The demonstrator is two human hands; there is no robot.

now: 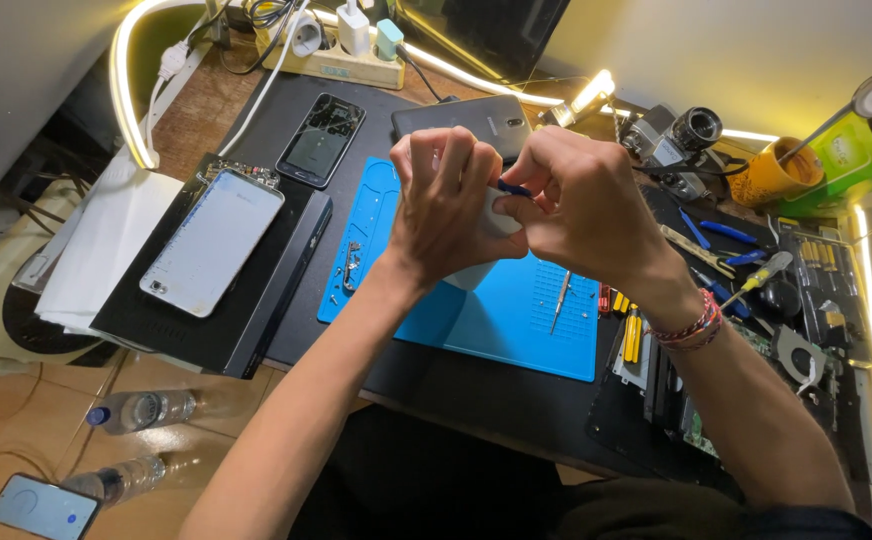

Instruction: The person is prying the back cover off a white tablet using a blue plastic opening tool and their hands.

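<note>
In the centre of the frame my left hand (446,205) grips a white phone (496,222) over the blue mat (516,320). My right hand (581,195) pinches a blue pry tool (514,188) at its edge. If the tool slips, I think it may crack the phone.

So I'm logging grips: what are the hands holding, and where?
Both hands, left hand and right hand, clasp a white flat device by its edges; the right also pinches a blue tool.

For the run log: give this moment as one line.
left hand: grips white phone | right hand: holds blue pry tool at its edge | below: blue repair mat, screwdriver
</note>
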